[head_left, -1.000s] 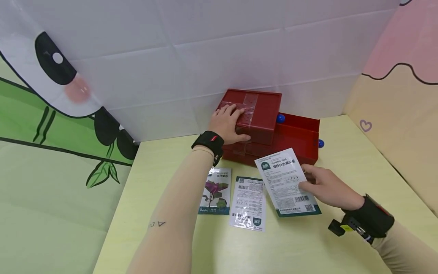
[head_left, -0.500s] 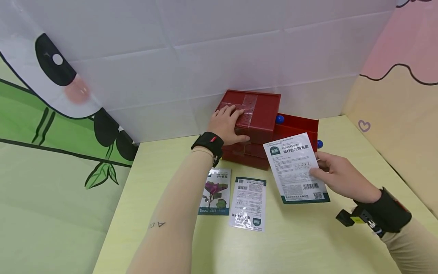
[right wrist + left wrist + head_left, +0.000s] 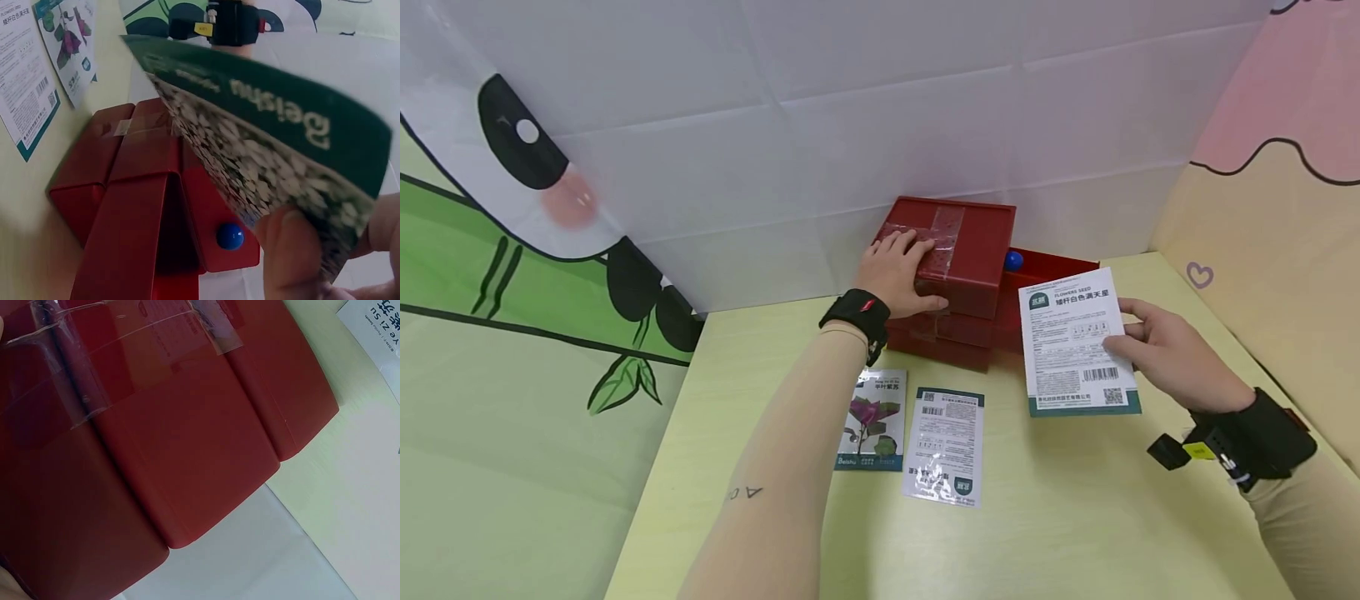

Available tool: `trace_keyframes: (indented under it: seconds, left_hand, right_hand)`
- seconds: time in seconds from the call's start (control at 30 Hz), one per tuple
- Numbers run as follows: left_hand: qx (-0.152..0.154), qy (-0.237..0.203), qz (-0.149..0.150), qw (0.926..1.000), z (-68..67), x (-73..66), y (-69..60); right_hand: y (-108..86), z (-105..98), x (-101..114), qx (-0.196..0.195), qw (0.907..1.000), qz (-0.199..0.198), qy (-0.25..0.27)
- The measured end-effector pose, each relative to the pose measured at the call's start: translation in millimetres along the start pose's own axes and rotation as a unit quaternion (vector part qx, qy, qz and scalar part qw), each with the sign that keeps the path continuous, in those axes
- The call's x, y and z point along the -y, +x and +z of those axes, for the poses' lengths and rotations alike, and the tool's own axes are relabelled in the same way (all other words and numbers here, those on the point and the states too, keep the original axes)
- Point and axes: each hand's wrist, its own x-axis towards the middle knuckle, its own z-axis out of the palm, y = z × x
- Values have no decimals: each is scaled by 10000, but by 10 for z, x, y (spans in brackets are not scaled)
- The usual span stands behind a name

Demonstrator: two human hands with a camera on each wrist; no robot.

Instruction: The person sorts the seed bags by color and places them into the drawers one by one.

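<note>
My left hand (image 3: pixel 891 275) rests on top of a red drawer box (image 3: pixel 973 229), fingers spread, thumb over its front edge. Clear tape runs across the box. A red drawer (image 3: pixel 1060 265) sticks out from its right side, partly hidden by a seed packet (image 3: pixel 1078 342). My right hand (image 3: pixel 1172 350) pinches this packet by its right edge, in front of the drawer. Its printed back with barcode faces the head camera; the right wrist view shows small white flowers on the other side. A blue knob (image 3: pixel 230 236) sits on the drawer above the pulled-out one.
Two more seed packets lie on the pale table (image 3: pixel 1045 533) before the box: a purple-flowered packet (image 3: pixel 872 421), partly behind my left forearm, and a text-side-up packet (image 3: pixel 943 446). A whitish printed cloth (image 3: pixel 760 167) hangs behind the box.
My right hand has carried the seed packet to the right and upward, turning it more upright. It now hides the pulled-out drawer's end knob. My left hand stays on the box.
</note>
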Motion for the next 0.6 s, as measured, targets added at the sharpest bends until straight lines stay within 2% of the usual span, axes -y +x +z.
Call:
trace_keyframes:
  seconds: [0.2,0.6]
  left_hand:
    - [-23,2,4,10000,19,13,5]
    - [4,-60,-23,10000,-16,3,-22]
  right_hand:
    - [206,-130,-56,-127,9962,356,788]
    - [515,-328,-72,-55,9897,899,1111]
